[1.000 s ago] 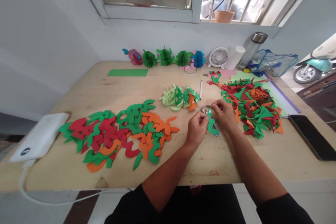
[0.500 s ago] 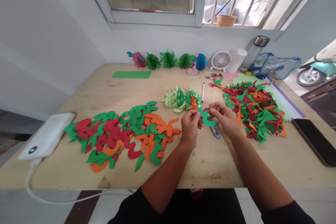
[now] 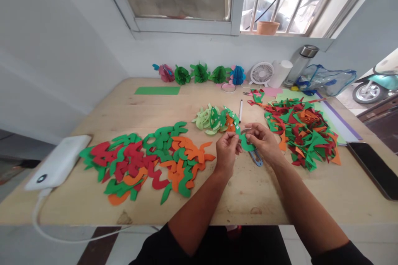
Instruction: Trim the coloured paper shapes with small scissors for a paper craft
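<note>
Close together over the middle of the table, my left hand point(image 3: 227, 150) and my right hand point(image 3: 265, 144) work at a curved green paper cutout point(image 3: 247, 145). The fingers of my left hand pinch its left side. My right thumb and fingers close at its upper right; a thin dark edge by these fingertips is too small to name. Just beyond lie green paper strips with small white squares point(image 3: 234, 118), beside pale green cutouts point(image 3: 203, 119) and an orange cutout point(image 3: 230, 124). Partly under the green cutout, a blue looped tool point(image 3: 256, 158) rests on the table.
Red, green and orange cutouts point(image 3: 133, 153) spread at left, near a white power bank point(image 3: 57, 161). Paper scraps point(image 3: 303, 128) heap at right, with a phone point(image 3: 373, 169) beyond. Honeycomb paper figures point(image 3: 199, 73), a small fan point(image 3: 262, 73) and a bottle point(image 3: 300, 64) line the wall. A pen point(image 3: 240, 111) lies centrally.
My right hand has shifted slightly, its fingertips now lower and closer over the green cutout. The left hand keeps its pinch. The whole view has tilted a little.
</note>
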The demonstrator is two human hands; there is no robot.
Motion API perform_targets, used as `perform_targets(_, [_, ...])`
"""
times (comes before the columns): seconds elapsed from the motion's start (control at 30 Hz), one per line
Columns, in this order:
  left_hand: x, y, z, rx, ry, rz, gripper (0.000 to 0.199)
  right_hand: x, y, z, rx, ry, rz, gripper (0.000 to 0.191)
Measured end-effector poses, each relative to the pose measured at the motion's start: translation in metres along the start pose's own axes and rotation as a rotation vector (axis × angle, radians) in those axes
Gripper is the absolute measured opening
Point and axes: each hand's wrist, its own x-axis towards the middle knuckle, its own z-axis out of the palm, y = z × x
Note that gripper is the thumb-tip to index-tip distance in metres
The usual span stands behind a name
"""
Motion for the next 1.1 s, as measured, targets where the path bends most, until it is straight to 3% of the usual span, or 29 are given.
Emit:
perform_targets(0.4, [0.0006, -0.0072, -0.0007, -0.034, -0.108, 0.015, 0.024, -0.0001, 0.0000, -0.0009, 0.085, 0.027, 0.028, 0.030])
perform_targets(0.67, [0.0013, -0.0026, -0.0018, 0.005, 0.053, 0.091, 0.017, -0.0002, 0.0066, -0.0010, -0.054, -0.010, -0.058, 0.027])
perform_targets(0.77, [0.0018, -0.0020, -0.0019, 0.014, 0.083, 0.082, 0.016, -0.0012, 0.0072, -0.0002, -0.195, 0.074, -0.151, 0.025])
perform_targets(0.9, [0.0017, -0.0024, -0.0010, 0.052, 0.068, 0.061, 0.012, -0.0048, 0.0036, 0.0030, -0.452, 0.247, -0.420, 0.028])
perform_targets(1.0, [0.0009, -0.0026, -0.0001, 0.081, 0.043, 0.063, 0.008, -0.0073, 0.0021, 0.0058, -0.577, 0.214, -0.547, 0.031])
perform_targets(1.1, [0.0001, -0.0028, 0.0006, 0.091, 0.018, 0.075, 0.006, -0.0082, 0.0035, 0.0073, -0.629, 0.160, -0.566, 0.033])
